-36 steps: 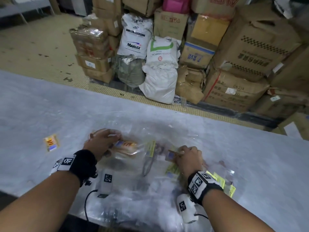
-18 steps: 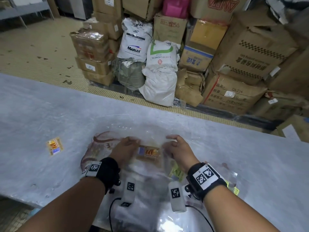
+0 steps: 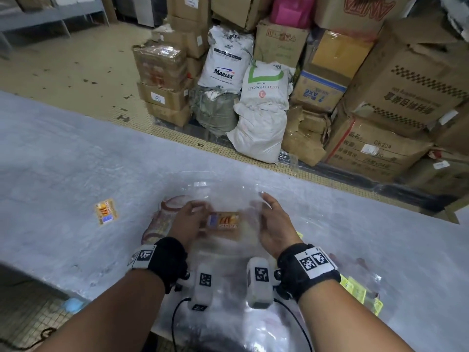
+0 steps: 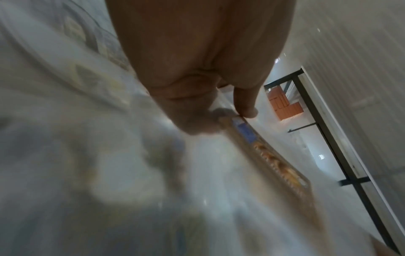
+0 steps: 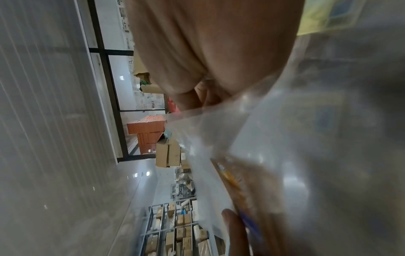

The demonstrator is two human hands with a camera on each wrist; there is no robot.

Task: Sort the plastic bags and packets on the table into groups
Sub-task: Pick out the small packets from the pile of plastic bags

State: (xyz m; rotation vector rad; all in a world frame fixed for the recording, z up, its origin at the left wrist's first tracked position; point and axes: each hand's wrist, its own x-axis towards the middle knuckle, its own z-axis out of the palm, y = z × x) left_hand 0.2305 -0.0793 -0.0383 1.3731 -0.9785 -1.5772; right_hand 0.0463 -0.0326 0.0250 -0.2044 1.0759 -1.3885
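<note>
Above a heap of clear plastic bags (image 3: 228, 252) I hold an orange-and-blue labelled packet (image 3: 223, 221) between both hands. My left hand (image 3: 189, 219) pinches its left end; the left wrist view shows my thumb and a finger closing on the packet's (image 4: 274, 159) corner. My right hand (image 3: 271, 224) grips the clear plastic at its right side, thumb up, and its fingers are hidden behind the film (image 5: 263, 138). A matching small packet (image 3: 106, 212) lies alone on the table to the left. Yellow-green packets (image 3: 360, 290) lie at the right of the heap.
The grey table (image 3: 63, 161) runs left to right, and its far edge borders a tiled floor. Beyond that stand stacked cardboard boxes (image 3: 406, 97) and white sacks (image 3: 261, 118). A brown-printed bag (image 3: 160, 222) lies under my left hand. Cables hang at the table's near edge.
My left hand carried the labelled packet from the left side of the heap to the middle. My right hand left the yellow-green packets and came to its right end.
</note>
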